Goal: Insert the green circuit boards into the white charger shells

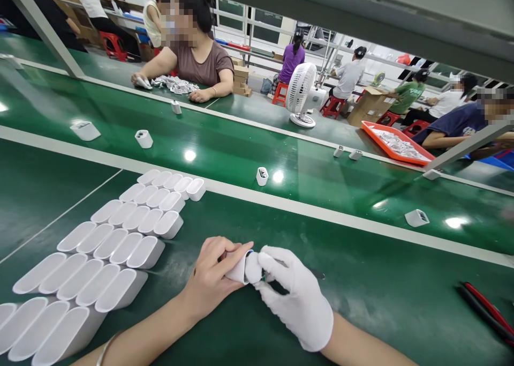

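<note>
My left hand (214, 269), bare, is closed around a white plastic housing (237, 271) whose open end faces right. At that opening my right hand (295, 293), in a white glove, has its thumb and fingers pinched on a small white part with a green edge (263, 276). A bit of blue shows at the housing's rim; the gloved fingers hide much of the part. To the left stand several rows of white oval housings (108, 240), their smooth ends facing up.
Pliers (488, 312) with red and black handles lie at the right. Beyond a pale rail, a green belt (217, 141) carries scattered white housings (262, 176). A co-worker (201, 60) sits opposite. A fan (302, 95) and an orange tray (395, 143) stand across the belt.
</note>
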Demonstrator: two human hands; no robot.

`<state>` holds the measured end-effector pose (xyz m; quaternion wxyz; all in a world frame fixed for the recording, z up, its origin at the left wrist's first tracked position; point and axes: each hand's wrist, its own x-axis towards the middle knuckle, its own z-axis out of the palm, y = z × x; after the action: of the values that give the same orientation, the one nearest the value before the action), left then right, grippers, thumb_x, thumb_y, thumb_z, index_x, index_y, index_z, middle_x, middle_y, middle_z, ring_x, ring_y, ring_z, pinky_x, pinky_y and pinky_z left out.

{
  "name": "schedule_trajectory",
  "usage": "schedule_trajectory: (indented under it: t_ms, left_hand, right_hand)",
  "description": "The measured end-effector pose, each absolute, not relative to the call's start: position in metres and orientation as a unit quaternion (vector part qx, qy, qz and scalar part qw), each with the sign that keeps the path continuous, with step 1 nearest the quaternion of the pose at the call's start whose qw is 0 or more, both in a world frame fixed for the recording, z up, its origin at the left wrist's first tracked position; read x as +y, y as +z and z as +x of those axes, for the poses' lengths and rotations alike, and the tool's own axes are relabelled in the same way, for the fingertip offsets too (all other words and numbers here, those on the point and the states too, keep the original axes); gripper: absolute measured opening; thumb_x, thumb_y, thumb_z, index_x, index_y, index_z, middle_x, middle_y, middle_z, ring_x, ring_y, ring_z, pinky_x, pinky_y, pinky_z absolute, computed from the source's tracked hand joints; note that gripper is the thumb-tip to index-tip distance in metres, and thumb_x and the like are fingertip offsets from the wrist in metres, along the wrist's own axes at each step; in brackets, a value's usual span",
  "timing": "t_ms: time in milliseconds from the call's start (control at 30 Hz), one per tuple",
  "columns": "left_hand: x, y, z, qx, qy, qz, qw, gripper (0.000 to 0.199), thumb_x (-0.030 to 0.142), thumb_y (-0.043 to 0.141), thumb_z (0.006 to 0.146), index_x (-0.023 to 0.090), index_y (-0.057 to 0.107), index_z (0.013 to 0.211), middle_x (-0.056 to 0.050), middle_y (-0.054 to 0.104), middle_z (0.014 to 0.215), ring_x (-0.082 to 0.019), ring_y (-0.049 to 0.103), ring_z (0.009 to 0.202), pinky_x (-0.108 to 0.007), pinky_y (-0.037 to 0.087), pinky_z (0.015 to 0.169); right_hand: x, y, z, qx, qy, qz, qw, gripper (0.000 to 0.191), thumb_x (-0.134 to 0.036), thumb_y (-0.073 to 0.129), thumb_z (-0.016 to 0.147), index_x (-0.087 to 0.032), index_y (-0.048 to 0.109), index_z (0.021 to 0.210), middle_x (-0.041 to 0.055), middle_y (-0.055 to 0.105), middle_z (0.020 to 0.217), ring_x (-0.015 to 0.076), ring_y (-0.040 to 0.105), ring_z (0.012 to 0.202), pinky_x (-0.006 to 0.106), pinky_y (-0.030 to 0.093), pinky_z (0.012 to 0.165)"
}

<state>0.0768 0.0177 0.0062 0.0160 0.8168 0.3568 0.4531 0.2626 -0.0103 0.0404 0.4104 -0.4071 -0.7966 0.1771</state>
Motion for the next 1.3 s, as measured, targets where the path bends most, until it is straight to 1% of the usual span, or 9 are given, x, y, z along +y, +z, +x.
schedule_trajectory:
  t_ms: [133, 300, 400, 467, 700, 867, 1000, 1167, 1300]
  left_hand:
    - [0.018, 0.007, 0.078, 0.355, 0.451, 0.819, 0.015, 0.040, 0.014, 0.064, 0.081, 0.021, 0.057, 0.120, -0.001, 0.056, 0.078, -0.014, 0.054, 0.067, -0.032, 0.042, 0.069]
    - [0.016, 0.007, 0.078, 0.341, 0.436, 0.833, 0.002, 0.038, 0.015, 0.063, 0.083, 0.020, 0.057, 0.120, -0.002, 0.059, 0.080, -0.014, 0.055, 0.069, -0.032, 0.041, 0.070]
    - [0.015, 0.006, 0.078, 0.343, 0.426, 0.837, 0.007, 0.038, 0.014, 0.065, 0.082, 0.019, 0.057, 0.119, -0.003, 0.059, 0.081, -0.014, 0.055, 0.070, -0.033, 0.039, 0.071]
    - [0.015, 0.005, 0.078, 0.346, 0.423, 0.837, 0.014, 0.038, 0.014, 0.065, 0.082, 0.018, 0.057, 0.119, -0.003, 0.059, 0.082, -0.014, 0.054, 0.070, -0.033, 0.039, 0.072]
    - [0.014, 0.006, 0.079, 0.345, 0.420, 0.839, 0.033, 0.037, 0.015, 0.067, 0.080, 0.017, 0.059, 0.115, -0.003, 0.059, 0.081, -0.013, 0.053, 0.068, -0.033, 0.037, 0.072]
    - [0.014, 0.006, 0.078, 0.361, 0.420, 0.832, 0.039, 0.041, 0.015, 0.068, 0.078, 0.019, 0.058, 0.118, -0.002, 0.057, 0.079, -0.014, 0.052, 0.068, -0.034, 0.036, 0.072]
    - [0.014, 0.007, 0.079, 0.369, 0.428, 0.824, 0.035, 0.044, 0.013, 0.066, 0.079, 0.022, 0.056, 0.121, 0.000, 0.057, 0.079, -0.013, 0.053, 0.067, -0.034, 0.036, 0.073]
    - [0.014, 0.009, 0.081, 0.362, 0.442, 0.820, 0.007, 0.040, 0.010, 0.065, 0.079, 0.021, 0.059, 0.117, -0.001, 0.059, 0.078, -0.013, 0.053, 0.065, -0.033, 0.036, 0.071]
    - [0.014, 0.008, 0.080, 0.353, 0.438, 0.827, -0.017, 0.034, 0.012, 0.067, 0.080, 0.019, 0.062, 0.113, -0.002, 0.061, 0.077, -0.014, 0.057, 0.066, -0.033, 0.036, 0.072]
  right_hand:
    - [-0.008, 0.048, 0.263, -0.799, 0.274, -0.419, 0.334, 0.033, 0.001, 0.056, 0.073, -0.024, 0.056, 0.094, 0.0005, 0.058, 0.089, 0.0134, 0.057, 0.082, 0.025, 0.053, 0.073]
    - [-0.004, 0.034, 0.265, -0.798, 0.221, -0.426, 0.365, 0.058, -0.010, 0.062, 0.076, -0.019, 0.041, 0.130, 0.0036, 0.055, 0.087, 0.0145, 0.056, 0.074, 0.030, 0.053, 0.069]
    - [-0.003, 0.032, 0.262, -0.781, 0.252, -0.453, 0.347, 0.020, -0.009, 0.058, 0.077, -0.019, 0.057, 0.094, -0.0004, 0.051, 0.073, 0.0111, 0.053, 0.064, 0.023, 0.048, 0.060]
    - [-0.003, 0.035, 0.259, -0.773, 0.264, -0.475, 0.328, 0.014, -0.007, 0.058, 0.074, -0.019, 0.052, 0.070, -0.0015, 0.047, 0.067, 0.0107, 0.050, 0.063, 0.021, 0.044, 0.056]
    - [-0.008, 0.041, 0.259, -0.788, 0.187, -0.500, 0.307, 0.014, -0.011, 0.056, 0.070, -0.019, 0.048, 0.063, -0.0029, 0.043, 0.062, 0.0096, 0.043, 0.055, 0.023, 0.038, 0.053]
    - [-0.009, 0.036, 0.261, -0.779, 0.223, -0.482, 0.333, 0.026, -0.005, 0.054, 0.072, -0.020, 0.059, 0.092, 0.0006, 0.051, 0.080, 0.0099, 0.054, 0.064, 0.022, 0.048, 0.060]
    - [-0.011, 0.031, 0.263, -0.770, 0.179, -0.460, 0.403, 0.044, -0.009, 0.056, 0.078, -0.019, 0.048, 0.121, 0.0025, 0.055, 0.085, 0.0121, 0.058, 0.071, 0.024, 0.051, 0.067]
    - [-0.014, 0.040, 0.263, -0.790, 0.215, -0.458, 0.347, 0.018, -0.005, 0.054, 0.079, -0.021, 0.046, 0.078, -0.0026, 0.051, 0.073, 0.0111, 0.052, 0.068, 0.023, 0.046, 0.065]
    - [-0.018, 0.045, 0.262, -0.825, 0.153, -0.474, 0.266, 0.016, -0.009, 0.053, 0.083, -0.021, 0.045, 0.077, -0.0010, 0.050, 0.077, 0.0129, 0.050, 0.068, 0.024, 0.044, 0.061]
